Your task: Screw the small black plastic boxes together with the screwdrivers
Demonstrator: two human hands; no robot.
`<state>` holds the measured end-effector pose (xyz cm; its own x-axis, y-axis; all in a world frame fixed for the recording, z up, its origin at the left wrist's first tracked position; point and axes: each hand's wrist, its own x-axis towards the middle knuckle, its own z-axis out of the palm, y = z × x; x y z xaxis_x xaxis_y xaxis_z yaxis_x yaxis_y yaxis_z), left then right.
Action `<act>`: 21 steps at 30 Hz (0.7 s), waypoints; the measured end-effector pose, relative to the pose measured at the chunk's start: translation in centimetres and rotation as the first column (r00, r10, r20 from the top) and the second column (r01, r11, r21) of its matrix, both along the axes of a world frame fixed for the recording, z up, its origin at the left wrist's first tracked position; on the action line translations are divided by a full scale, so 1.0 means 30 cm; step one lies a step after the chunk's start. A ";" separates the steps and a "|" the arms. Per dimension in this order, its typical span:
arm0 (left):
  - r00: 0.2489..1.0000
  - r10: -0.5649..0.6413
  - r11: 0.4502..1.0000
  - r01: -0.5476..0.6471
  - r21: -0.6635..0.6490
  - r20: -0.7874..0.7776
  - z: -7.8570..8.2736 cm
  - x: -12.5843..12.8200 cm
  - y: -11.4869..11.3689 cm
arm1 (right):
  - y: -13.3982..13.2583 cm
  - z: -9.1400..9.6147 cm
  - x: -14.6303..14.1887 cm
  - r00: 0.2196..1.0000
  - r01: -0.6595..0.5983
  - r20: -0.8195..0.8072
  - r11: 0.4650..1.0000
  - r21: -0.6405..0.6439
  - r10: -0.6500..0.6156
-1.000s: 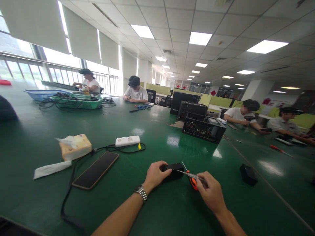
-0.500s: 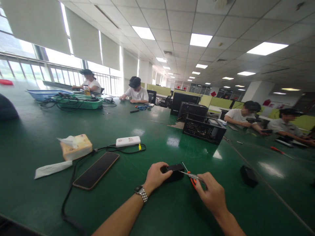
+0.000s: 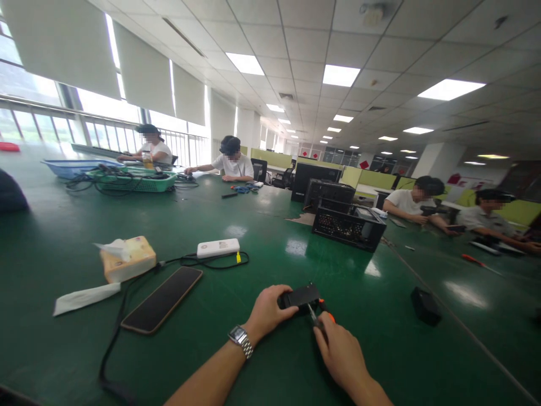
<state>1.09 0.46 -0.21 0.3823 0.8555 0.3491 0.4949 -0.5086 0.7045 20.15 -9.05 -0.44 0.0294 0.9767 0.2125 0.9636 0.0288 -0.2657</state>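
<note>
My left hand (image 3: 270, 307), with a metal-band watch on its wrist, grips a small black box-shaped device (image 3: 302, 295) from its left side. The device is tilted, with a flat dark face upward; its exact kind is not clear. My right hand (image 3: 340, 347) closes around slim metal tweezers (image 3: 313, 314), whose tip meets the device's near right edge. Behind the fingers lies a screwdriver with an orange and black handle (image 3: 327, 312), partly hidden by the device and my right hand.
Another black box (image 3: 426, 305) lies to the right. On the left are a phone (image 3: 163, 299), a tissue pack (image 3: 129, 259), a white device (image 3: 218, 248) and a black cable. An open computer case (image 3: 349, 225) stands ahead. Several people sit around the green table (image 3: 253, 225).
My right hand has moved left and in closer, bringing the tweezers to a steeper angle at the device's near edge. My left hand has tilted the device so its flat face shows more.
</note>
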 end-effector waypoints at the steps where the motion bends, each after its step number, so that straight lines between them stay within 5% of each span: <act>1: 1.000 0.003 1.000 -0.003 -0.003 -0.009 0.002 0.000 -0.001 | 0.000 0.008 0.004 0.999 0.011 -0.034 1.000 -0.008 -0.011; 7: 0.999 0.044 0.999 -0.044 0.006 0.008 -0.008 0.007 -0.001 | -0.017 0.080 0.073 0.968 -0.087 -0.243 0.991 -0.105 0.059; 12: 0.992 0.073 0.997 -0.074 0.005 0.105 0.006 0.006 0.012 | -0.018 0.074 0.095 0.974 -0.204 -0.122 0.971 -0.122 0.189; 16: 0.964 0.055 0.998 -0.059 0.005 0.260 0.033 -0.004 0.005 | -0.007 0.064 0.097 0.978 -0.167 -0.110 0.982 0.091 0.176; 19: 0.948 -0.097 0.995 0.103 -0.005 0.302 0.046 0.005 -0.028 | -0.006 0.078 0.115 0.981 -0.112 -0.114 0.938 0.328 0.157; 21: 0.927 -0.220 0.972 0.236 -0.018 0.304 0.049 0.022 -0.054 | -0.005 0.087 0.133 0.959 -0.218 -0.106 0.924 0.315 0.263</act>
